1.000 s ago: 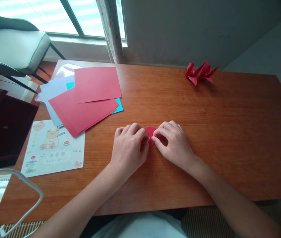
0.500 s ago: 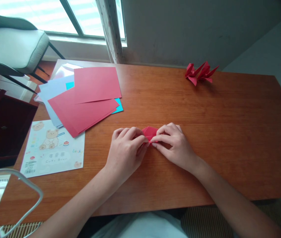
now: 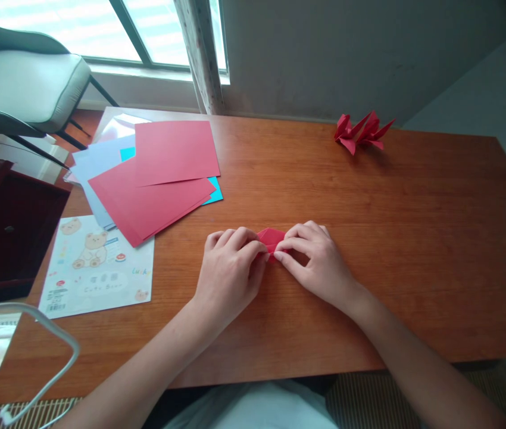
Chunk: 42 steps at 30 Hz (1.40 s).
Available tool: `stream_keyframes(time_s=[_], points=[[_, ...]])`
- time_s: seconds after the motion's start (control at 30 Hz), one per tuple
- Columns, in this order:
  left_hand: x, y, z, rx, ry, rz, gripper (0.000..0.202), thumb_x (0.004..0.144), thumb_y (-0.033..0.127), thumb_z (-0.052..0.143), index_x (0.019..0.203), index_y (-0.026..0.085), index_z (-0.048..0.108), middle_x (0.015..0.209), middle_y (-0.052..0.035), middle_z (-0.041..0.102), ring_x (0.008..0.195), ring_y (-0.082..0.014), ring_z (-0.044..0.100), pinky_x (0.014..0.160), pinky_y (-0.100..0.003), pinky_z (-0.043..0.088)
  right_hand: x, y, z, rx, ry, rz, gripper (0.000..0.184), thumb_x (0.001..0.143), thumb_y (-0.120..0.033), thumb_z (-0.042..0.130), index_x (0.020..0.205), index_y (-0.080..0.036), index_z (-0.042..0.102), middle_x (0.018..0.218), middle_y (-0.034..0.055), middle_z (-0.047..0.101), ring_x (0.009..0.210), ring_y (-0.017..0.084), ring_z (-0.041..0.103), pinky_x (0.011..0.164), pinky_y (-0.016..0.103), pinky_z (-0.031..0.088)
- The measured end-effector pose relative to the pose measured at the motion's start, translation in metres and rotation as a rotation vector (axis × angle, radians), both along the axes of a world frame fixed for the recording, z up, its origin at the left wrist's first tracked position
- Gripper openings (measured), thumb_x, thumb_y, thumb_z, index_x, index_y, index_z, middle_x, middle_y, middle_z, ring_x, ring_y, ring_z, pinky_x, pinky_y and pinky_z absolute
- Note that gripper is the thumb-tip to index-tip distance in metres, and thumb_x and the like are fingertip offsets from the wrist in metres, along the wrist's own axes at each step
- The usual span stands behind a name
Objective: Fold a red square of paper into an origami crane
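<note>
A small piece of folded red paper (image 3: 271, 237) lies on the wooden table (image 3: 297, 339), between my two hands. My left hand (image 3: 233, 262) is closed on its left side, thumb and fingertips pinching the near edge. From the other side, my right hand (image 3: 318, 259) pinches the paper's right part between thumb and index finger. The fingers cover both ends of the paper, so its full shape is hidden. Toward the far right of the table stand red origami figures (image 3: 362, 132), close together.
Sheets of red paper (image 3: 177, 152) overlap pale and blue sheets at the back left. Nearer me lies a printed bear cover sheet (image 3: 101, 286). A white bent tube (image 3: 72, 351) crosses the lower left. Beyond the table are a chair (image 3: 25, 83) and a curtain (image 3: 199, 53).
My right thumb and index finger have come closer together on the paper's near edge. My left hand keeps nearly the same hold, and the view has shifted slightly.
</note>
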<state>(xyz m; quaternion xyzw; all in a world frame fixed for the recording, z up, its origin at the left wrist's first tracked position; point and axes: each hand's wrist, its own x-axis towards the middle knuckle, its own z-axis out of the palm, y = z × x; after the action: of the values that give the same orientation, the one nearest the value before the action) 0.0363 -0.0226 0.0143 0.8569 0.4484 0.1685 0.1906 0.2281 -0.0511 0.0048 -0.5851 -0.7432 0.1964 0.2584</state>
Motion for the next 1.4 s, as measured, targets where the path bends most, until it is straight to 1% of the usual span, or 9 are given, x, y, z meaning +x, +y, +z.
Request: stream_keyframes(time_s=[0.2, 0.5, 0.87, 1.1, 1.4], points=[[0.005, -0.001, 0.001, -0.003, 0.066, 0.039, 0.014, 0.093, 0.024, 0.053, 0.084, 0.02, 0.063, 0.098, -0.0056, 0.063, 0.087, -0.0215, 0.057, 0.082, -0.04, 0.037, -0.004, 0.0, -0.002, 0.017, -0.065, -0.063, 0.012, 0.088, -0.027, 0.069, 0.078, -0.022, 0.066, 0.084, 0.0014, 0.065, 0.084, 0.02, 0.054, 0.079, 0.035, 0.038], [0.01, 0.001, 0.001, 0.027, 0.128, 0.049, 0.014, 0.092, 0.028, 0.053, 0.081, 0.021, 0.059, 0.095, -0.0048, 0.062, 0.084, -0.0213, 0.056, 0.078, -0.039, 0.035, -0.009, 0.0, -0.003, 0.008, -0.085, -0.105, 0.012, 0.087, -0.024, 0.066, 0.077, -0.022, 0.061, 0.085, 0.0026, 0.064, 0.085, 0.021, 0.054, 0.079, 0.037, 0.039], [0.011, 0.003, 0.003, 0.02, 0.161, 0.056, 0.012, 0.09, 0.028, 0.054, 0.08, 0.021, 0.059, 0.095, -0.0053, 0.063, 0.083, -0.0213, 0.056, 0.076, -0.039, 0.036, -0.011, 0.001, -0.001, -0.011, -0.106, -0.115, 0.011, 0.084, -0.023, 0.067, 0.075, -0.022, 0.06, 0.085, 0.0028, 0.063, 0.086, 0.022, 0.053, 0.079, 0.037, 0.039], [0.012, 0.003, 0.003, 0.034, 0.16, 0.06, 0.015, 0.09, 0.028, 0.054, 0.077, 0.021, 0.059, 0.093, -0.0061, 0.063, 0.081, -0.0216, 0.056, 0.075, -0.039, 0.036, -0.012, 0.001, -0.002, -0.001, -0.088, -0.132, 0.013, 0.084, -0.022, 0.066, 0.074, -0.023, 0.059, 0.083, 0.0033, 0.063, 0.085, 0.022, 0.054, 0.078, 0.038, 0.039], [0.012, 0.004, 0.003, 0.026, 0.169, 0.058, 0.017, 0.091, 0.03, 0.053, 0.079, 0.021, 0.059, 0.093, -0.006, 0.063, 0.082, -0.0219, 0.057, 0.076, -0.039, 0.036, -0.013, 0.001, -0.002, 0.0, -0.102, -0.128, 0.012, 0.085, -0.023, 0.065, 0.075, -0.022, 0.058, 0.084, 0.0036, 0.062, 0.086, 0.023, 0.055, 0.078, 0.038, 0.04]])
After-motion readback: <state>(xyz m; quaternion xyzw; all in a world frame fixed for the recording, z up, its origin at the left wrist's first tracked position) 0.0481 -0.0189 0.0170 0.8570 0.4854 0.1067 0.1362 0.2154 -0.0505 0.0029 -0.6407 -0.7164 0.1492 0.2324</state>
